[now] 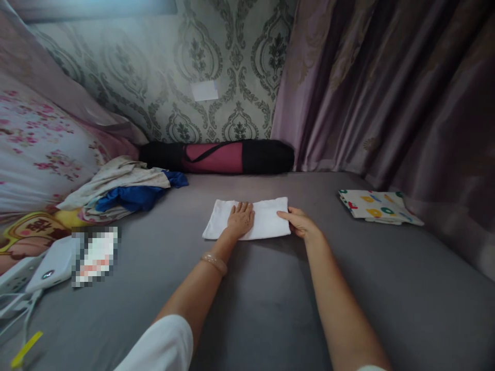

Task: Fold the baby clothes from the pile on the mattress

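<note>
A white folded cloth [266, 218] lies flat on the grey bed sheet [266, 299], long side across my view. Pressed on it, left of its middle, is my left hand [241, 219], palm down with the fingers stretched out. My right hand [299, 221] pinches the cloth's right edge, thumb on top and the other fingers partly hidden beneath or behind it. A pale bangle [214, 263] circles my left wrist.
Farther right lies a folded patterned cloth [381, 207]. A black and maroon long bag [216, 157] rests against the wall. Crumpled clothes [127, 190], a white power bank [56, 263] with cables, and a blurred-out item [96, 257] are at left. Purple curtains [348, 93] hang right.
</note>
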Motion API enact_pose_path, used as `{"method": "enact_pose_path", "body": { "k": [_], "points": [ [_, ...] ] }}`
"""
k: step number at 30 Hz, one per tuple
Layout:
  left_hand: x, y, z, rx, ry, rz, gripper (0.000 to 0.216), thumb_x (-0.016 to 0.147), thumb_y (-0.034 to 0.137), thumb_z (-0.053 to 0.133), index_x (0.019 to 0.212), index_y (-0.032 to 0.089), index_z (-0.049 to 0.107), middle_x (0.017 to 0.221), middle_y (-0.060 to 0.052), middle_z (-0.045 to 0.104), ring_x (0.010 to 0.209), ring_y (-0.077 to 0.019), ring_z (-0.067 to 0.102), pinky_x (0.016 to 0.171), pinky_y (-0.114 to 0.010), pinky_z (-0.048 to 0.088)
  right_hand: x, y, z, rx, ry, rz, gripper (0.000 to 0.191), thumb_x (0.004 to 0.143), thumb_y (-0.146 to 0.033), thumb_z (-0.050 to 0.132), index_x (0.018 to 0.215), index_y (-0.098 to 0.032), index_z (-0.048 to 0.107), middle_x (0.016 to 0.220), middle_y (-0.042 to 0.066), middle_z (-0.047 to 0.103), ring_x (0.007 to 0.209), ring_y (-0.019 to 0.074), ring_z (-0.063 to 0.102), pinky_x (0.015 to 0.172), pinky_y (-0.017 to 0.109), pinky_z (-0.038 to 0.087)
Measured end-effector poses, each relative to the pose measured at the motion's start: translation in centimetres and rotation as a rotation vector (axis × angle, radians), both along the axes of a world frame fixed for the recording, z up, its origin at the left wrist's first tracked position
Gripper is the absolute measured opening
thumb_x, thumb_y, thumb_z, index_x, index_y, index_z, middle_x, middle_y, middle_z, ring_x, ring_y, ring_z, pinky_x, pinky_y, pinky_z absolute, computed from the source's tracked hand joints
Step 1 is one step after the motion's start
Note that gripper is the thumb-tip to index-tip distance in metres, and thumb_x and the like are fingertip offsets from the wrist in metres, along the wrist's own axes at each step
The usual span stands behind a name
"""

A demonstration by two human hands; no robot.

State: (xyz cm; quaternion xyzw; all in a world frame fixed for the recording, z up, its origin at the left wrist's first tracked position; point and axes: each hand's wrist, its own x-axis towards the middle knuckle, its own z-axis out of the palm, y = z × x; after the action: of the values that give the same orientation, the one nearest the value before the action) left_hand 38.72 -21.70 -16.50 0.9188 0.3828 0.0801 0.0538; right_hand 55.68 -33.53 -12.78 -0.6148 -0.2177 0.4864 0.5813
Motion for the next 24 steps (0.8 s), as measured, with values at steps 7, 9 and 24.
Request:
{"method": "enact_pose_path", "body": {
  "k": [7,9,24],
  "points": [
    [0.1,0.0,0.3,-0.024,0.025,-0.013,0.052,0.101,0.033,0.025,0.147,0.014,0.039,0.153,-0.013,0.037,0.143,-0.0314,0.029,0.116,-0.051,0.022,-2.4,0.6,2.1,0.113,0.116,-0.046,0.026,0.070,-0.006,0.067,0.093,-0.016,0.063,0.079,0.005,0.074,0.071,0.0184,0.069,0.067,0.028,0.056],
    [0.1,-0.1,0.6,-0.031,0.004,-0.026,0.051,0.101,0.032,0.028,0.146,0.013,0.041,0.151,-0.016,0.039,0.142,-0.0333,0.031,0.114,-0.054,0.022,-3.4,1.2,2.7,0.137,0.129,-0.055,0.025,0.071,-0.005,0.064,0.093,-0.017,0.063,0.078,0.003,0.073,0.070,0.0164,0.069,0.067,0.026,0.055],
    [-8.6,3.3,2.0,-0.455,-0.835,0.251,0.027,0.089,0.019,0.045,0.107,0.013,0.064,0.093,-0.010,0.071,0.079,-0.0160,0.067,0.072,-0.025,0.053,-12.5,8.1,4.6,0.055,-0.107,0.059,0.036,0.079,-0.006,0.058,0.114,-0.012,0.054,0.057,-0.005,0.060,0.045,0.0110,0.057,0.042,0.020,0.048]
  ]
}}
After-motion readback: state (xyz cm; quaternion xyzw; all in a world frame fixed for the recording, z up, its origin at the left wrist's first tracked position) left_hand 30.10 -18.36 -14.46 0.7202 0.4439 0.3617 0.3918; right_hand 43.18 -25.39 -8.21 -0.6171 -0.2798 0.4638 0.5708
